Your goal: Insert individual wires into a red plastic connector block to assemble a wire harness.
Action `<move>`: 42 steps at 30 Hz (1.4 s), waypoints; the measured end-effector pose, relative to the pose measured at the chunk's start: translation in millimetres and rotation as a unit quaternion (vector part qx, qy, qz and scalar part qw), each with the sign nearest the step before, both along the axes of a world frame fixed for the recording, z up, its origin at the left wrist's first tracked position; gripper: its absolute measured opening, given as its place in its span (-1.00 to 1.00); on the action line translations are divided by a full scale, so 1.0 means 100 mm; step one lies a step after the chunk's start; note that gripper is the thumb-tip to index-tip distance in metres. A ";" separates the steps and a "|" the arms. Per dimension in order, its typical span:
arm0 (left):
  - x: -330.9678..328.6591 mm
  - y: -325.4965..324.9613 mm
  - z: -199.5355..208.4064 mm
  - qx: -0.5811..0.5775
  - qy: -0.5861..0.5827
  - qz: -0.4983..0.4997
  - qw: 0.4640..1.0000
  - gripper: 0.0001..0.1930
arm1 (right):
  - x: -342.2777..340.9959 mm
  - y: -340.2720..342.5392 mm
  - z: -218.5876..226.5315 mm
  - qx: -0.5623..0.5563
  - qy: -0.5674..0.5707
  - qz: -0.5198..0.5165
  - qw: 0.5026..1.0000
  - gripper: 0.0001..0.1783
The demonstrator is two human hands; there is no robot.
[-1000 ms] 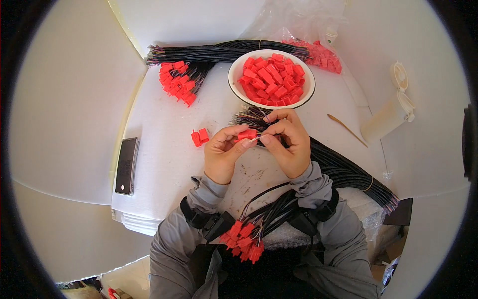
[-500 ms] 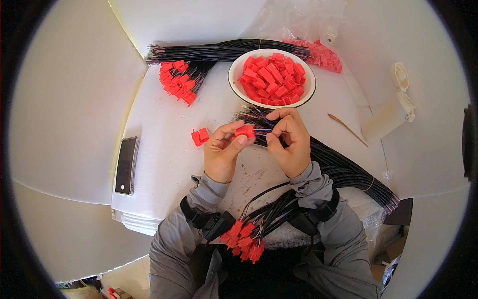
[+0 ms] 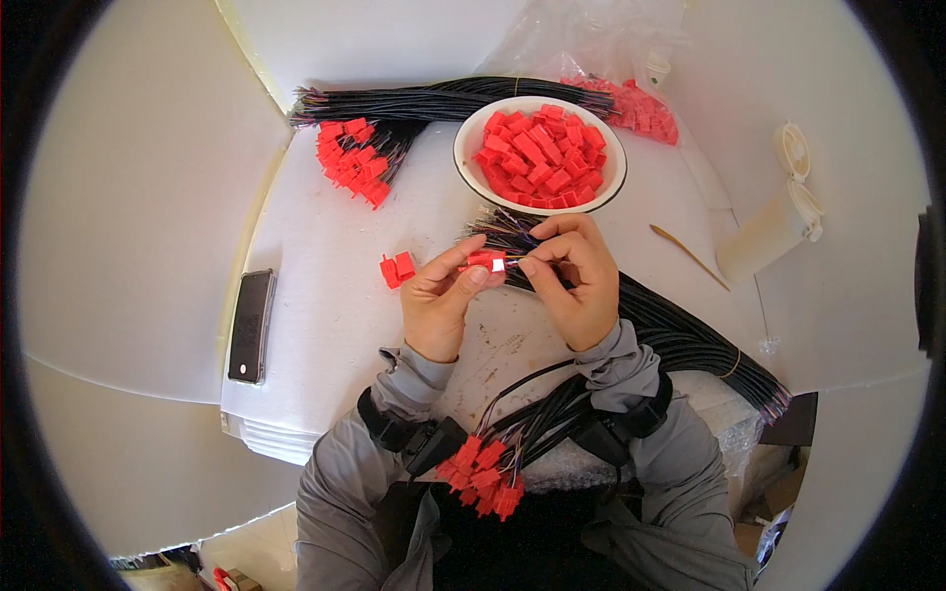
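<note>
Between thumb and fingers, my left hand (image 3: 439,300) grips a red plastic connector housing (image 3: 484,261) over the middle of the table. Just to its right, my right hand (image 3: 576,281) pinches a thin wire (image 3: 516,260) that meets the housing's right end; how deep it sits I cannot tell. Behind and under the right hand runs a bundle of black cables (image 3: 680,330) with bare coloured wire ends. Two loose red housings (image 3: 397,269) lie left of my left hand. Below my wrists rest cables fitted with red housings (image 3: 481,478).
A white bowl (image 3: 460,182) of red housings stands at the back. Behind it are another black cable bundle (image 3: 394,104) and a clear bag (image 3: 641,108) of housings. Housed cable ends (image 3: 352,163) lie back left, a phone (image 3: 251,327) left, a brown stick (image 3: 690,258) and lidded container (image 3: 769,236) right.
My right hand's thumb and index finger have closed together on a wire at the housing's right end. The housing has turned slightly in my left hand, showing a bright face.
</note>
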State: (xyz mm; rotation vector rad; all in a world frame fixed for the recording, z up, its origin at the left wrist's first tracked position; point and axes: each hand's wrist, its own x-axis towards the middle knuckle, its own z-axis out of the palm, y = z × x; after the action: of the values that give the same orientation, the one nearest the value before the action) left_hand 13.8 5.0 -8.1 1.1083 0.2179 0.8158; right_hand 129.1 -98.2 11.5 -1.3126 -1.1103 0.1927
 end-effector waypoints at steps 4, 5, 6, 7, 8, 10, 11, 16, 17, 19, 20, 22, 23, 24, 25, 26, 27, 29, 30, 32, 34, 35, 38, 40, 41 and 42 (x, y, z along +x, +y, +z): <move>-0.01 0.01 -0.02 -0.005 0.008 -0.004 1.000 -0.68 | 0.00 0.02 0.00 0.024 -0.031 -0.018 0.999 -0.91; -0.01 0.00 -0.02 -0.008 0.014 -0.006 1.000 -0.68 | 0.00 0.02 0.00 0.029 -0.040 -0.024 0.999 -0.91; -0.01 0.00 -0.02 -0.011 0.020 -0.008 1.000 -0.68 | 0.00 0.02 0.01 0.029 -0.039 -0.024 0.999 -0.91; -0.01 0.01 -0.02 -0.011 0.021 -0.007 1.000 -0.68 | 0.00 0.01 0.03 0.029 -0.059 -0.028 0.997 -0.92; -0.02 0.02 -0.03 -0.020 0.023 -0.013 0.999 -0.68 | 0.00 0.01 0.03 0.030 -0.078 -0.033 0.996 -0.92; -0.02 0.02 -0.03 -0.030 0.024 -0.019 0.999 -0.68 | -0.01 0.02 0.04 0.032 -0.077 -0.035 0.996 -0.93; -0.02 0.02 -0.03 -0.039 0.019 -0.026 0.999 -0.68 | -0.01 0.01 0.04 0.033 -0.075 -0.037 0.996 -0.93; -0.02 0.01 -0.03 -0.016 0.031 -0.030 0.999 -0.68 | -0.02 0.01 0.06 0.032 -0.094 -0.045 0.994 -0.91; -0.02 0.01 -0.02 -0.005 0.042 -0.023 0.999 -0.68 | -0.02 0.01 0.06 0.030 -0.096 -0.038 0.994 -0.91; -0.02 0.01 -0.02 0.005 0.053 -0.016 0.998 -0.68 | -0.02 0.01 0.07 0.030 -0.100 -0.037 0.994 -0.91; -0.02 0.01 -0.03 0.009 0.050 -0.013 0.999 -0.68 | -0.02 0.01 0.07 0.031 -0.105 -0.035 0.993 -0.91; -0.02 0.01 -0.03 0.014 0.047 -0.010 0.999 -0.67 | -0.02 0.00 0.06 0.026 -0.095 -0.034 0.995 -0.91; -0.03 0.02 -0.02 0.011 0.044 -0.009 0.999 -0.68 | -0.02 0.00 0.07 0.021 -0.086 -0.033 0.996 -0.91; -0.03 0.02 -0.02 0.007 0.041 -0.008 0.999 -0.69 | -0.03 0.00 0.06 0.021 -0.086 -0.033 0.996 -0.91; -0.02 0.01 -0.01 0.007 0.041 -0.008 0.999 -0.69 | -0.03 0.00 0.05 0.028 -0.063 -0.035 0.997 -0.92; -0.01 0.00 0.00 0.008 0.035 -0.003 0.999 -0.69 | -0.03 0.00 0.04 0.036 -0.040 -0.037 0.998 -0.93; -0.01 0.00 0.01 0.008 0.028 0.003 1.000 -0.69 | -0.03 0.00 0.04 0.036 -0.040 -0.037 0.998 -0.93; -0.01 0.01 0.00 0.008 0.027 0.005 1.000 -0.69 | -0.02 -0.01 0.04 0.021 -0.059 -0.029 0.998 -0.92; -0.02 0.01 -0.01 0.008 0.027 0.006 1.000 -0.69 | -0.02 -0.01 0.04 0.021 -0.059 -0.028 0.998 -0.92; -0.02 0.01 -0.01 0.015 0.028 0.010 0.999 -0.68 | -0.03 -0.01 0.05 0.007 -0.054 -0.027 0.998 -0.93; -0.01 0.01 -0.01 0.022 0.030 0.013 0.999 -0.67 | -0.03 0.00 0.07 0.004 -0.068 -0.030 0.997 -0.93; -0.01 0.01 0.00 0.024 0.031 0.013 0.999 -0.67 | -0.03 -0.01 0.08 0.001 -0.082 -0.035 0.996 -0.94; -0.01 0.02 -0.02 0.029 0.035 0.011 0.999 -0.67 | -0.05 0.00 0.09 0.003 -0.073 -0.039 0.997 -0.94; -0.02 0.02 -0.02 0.033 0.038 0.009 0.999 -0.67 | -0.04 0.00 0.09 0.005 -0.092 -0.042 0.995 -0.93; -0.02 0.02 -0.01 0.010 0.026 -0.001 1.000 -0.66 | -0.04 0.01 0.09 0.006 -0.110 -0.045 0.993 -0.93; -0.02 0.02 0.00 -0.013 0.014 -0.010 1.000 -0.65 | -0.04 0.01 0.08 0.006 -0.110 -0.044 0.993 -0.93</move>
State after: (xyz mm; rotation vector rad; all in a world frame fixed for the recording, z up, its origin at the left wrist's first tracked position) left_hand 12.1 6.7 -8.5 1.0958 0.2408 0.7772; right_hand 125.2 -97.2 19.9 -1.3930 -1.2327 -0.0260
